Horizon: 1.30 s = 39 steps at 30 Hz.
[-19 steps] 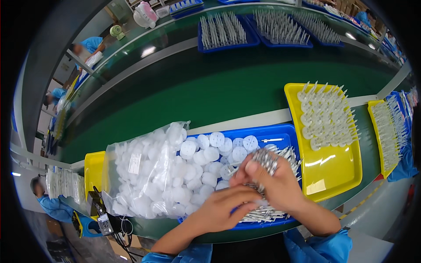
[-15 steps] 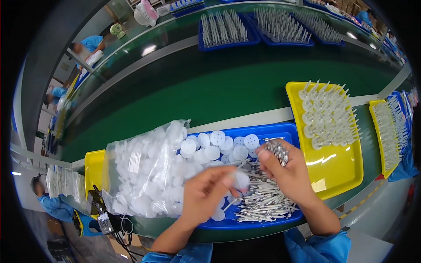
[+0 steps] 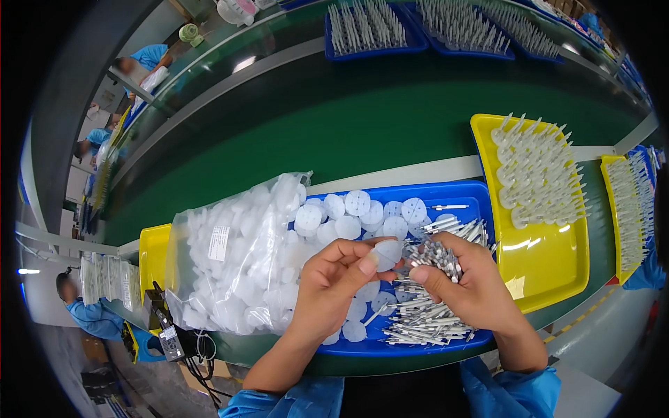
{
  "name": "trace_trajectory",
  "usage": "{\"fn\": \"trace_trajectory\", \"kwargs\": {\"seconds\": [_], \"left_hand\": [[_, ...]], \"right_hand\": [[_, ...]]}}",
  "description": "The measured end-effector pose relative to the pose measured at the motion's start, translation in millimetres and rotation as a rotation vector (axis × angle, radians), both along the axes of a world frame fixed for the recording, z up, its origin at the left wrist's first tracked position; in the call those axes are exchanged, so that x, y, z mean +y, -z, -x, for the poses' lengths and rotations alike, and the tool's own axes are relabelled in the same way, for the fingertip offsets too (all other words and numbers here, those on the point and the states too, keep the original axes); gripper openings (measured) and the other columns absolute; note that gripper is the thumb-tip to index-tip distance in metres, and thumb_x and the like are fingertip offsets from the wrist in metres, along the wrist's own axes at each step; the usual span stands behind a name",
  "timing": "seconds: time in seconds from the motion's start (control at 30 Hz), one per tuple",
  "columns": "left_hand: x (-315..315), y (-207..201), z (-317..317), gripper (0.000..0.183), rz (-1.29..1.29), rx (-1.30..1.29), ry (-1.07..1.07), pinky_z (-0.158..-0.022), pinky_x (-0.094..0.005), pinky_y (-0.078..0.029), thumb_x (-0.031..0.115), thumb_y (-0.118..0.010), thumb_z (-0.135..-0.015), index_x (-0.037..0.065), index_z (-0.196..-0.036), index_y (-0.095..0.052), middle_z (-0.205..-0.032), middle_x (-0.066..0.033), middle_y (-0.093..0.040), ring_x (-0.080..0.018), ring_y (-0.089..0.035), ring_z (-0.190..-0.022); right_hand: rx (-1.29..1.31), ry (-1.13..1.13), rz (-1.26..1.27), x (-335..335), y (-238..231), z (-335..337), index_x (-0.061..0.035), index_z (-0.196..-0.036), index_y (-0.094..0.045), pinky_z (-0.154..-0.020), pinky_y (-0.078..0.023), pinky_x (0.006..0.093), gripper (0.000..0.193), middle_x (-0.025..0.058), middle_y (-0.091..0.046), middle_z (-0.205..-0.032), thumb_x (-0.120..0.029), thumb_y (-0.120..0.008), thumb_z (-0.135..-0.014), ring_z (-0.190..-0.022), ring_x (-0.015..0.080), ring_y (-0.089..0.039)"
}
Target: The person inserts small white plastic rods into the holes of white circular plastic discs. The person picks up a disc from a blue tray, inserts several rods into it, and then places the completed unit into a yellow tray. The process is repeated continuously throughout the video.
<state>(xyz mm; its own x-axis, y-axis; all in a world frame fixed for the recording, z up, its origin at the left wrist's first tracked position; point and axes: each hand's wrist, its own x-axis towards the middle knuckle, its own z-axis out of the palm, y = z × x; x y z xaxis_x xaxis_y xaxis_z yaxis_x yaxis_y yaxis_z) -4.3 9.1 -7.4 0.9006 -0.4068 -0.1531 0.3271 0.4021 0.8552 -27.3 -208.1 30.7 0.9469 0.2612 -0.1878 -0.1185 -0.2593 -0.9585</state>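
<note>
Thumb and fingers of the left hand (image 3: pixel 327 282) pinch a white disc (image 3: pixel 388 255) above the blue tray (image 3: pixel 481 200), just left of a bundle of metal-tipped rods (image 3: pixel 437 256) clamped in the right hand (image 3: pixel 477 287). The disc looks to be light, fairly stiff plastic, its smooth face likely to slip under a loose hold; the rim appears the surest place to grip. The bundle, probably rigid and prone to rolling, is best gathered around its middle, sparing the slender tips, which could bend. Whether disc and bundle touch is hard to tell amid the crowded fingers. Loose rods (image 3: pixel 432 326) lie heaped at the tray's near right, with more discs (image 3: pixel 348 226) and a clear bag (image 3: pixel 209 272) to the left. At right, a yellow tray (image 3: pixel 547 268) bears upright spiked pieces (image 3: pixel 533 171).
</note>
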Motion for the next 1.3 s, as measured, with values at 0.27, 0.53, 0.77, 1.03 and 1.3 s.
{"fn": "trace_trajectory", "kwargs": {"seconds": [0.27, 0.53, 0.77, 1.03, 1.3], "left_hand": [[2, 4, -3, 0.023, -0.001, -0.008, 0.054, -0.094, -0.0405, -0.055, 0.010, -0.065, -0.097, 0.000, -0.118, -0.060, -0.133, -0.0226, -0.059, -0.0253, -0.063, -0.114], [0, 6, -2, 0.024, 0.003, -0.036, 0.069, -0.092, -0.0391, -0.051, 0.012, -0.065, -0.096, 0.000, -0.116, -0.061, -0.133, -0.0270, -0.058, -0.0254, -0.064, -0.102], [2, 8, -3, 0.021, -0.072, -0.184, 0.043, -0.095, -0.0389, -0.051, 0.004, -0.067, -0.092, -0.002, -0.112, -0.063, -0.130, -0.0243, -0.060, -0.0249, -0.063, -0.109], [4, 9, -2, 0.025, -0.118, -0.346, 0.046, -0.098, -0.0382, -0.050, -0.008, -0.068, -0.089, -0.005, -0.113, -0.065, -0.127, -0.0222, -0.061, -0.0251, -0.060, -0.118], [4, 14, -3, 0.026, -0.092, -0.329, 0.084, -0.102, -0.0424, -0.047, -0.009, -0.068, -0.088, -0.004, -0.112, -0.065, -0.126, -0.0213, -0.062, -0.0277, -0.058, -0.121]], "right_hand": [[-0.023, 0.103, -0.271, 4, 12, 3, 0.0016, -0.104, -0.058, -0.069, -0.050, 0.0296, 0.025, 0.0114, -0.069, -0.082, -0.014, -0.073, -0.091, -0.073, 0.0177, -0.070], [-0.185, 0.111, -0.023, 2, 16, 1, -0.0001, -0.097, -0.063, -0.058, -0.048, 0.0304, 0.024, 0.0113, -0.067, -0.070, -0.019, -0.075, -0.089, -0.064, 0.0191, -0.067], [-0.243, 0.089, 0.113, 2, 13, 3, 0.0003, -0.096, -0.064, -0.052, -0.046, 0.0360, 0.022, 0.0149, -0.063, -0.064, -0.019, -0.073, -0.090, -0.056, 0.0310, -0.065], [-0.308, 0.027, 0.066, 2, 17, 4, 0.0017, -0.096, -0.066, -0.058, -0.048, 0.0308, 0.020, 0.0153, -0.065, -0.073, -0.015, -0.074, -0.089, -0.061, 0.0250, -0.066], [-0.259, 0.047, 0.105, 2, 15, 3, 0.0012, -0.095, -0.067, -0.056, -0.047, 0.0322, 0.019, 0.0150, -0.065, -0.072, -0.015, -0.075, -0.088, -0.060, 0.0248, -0.065]]}}
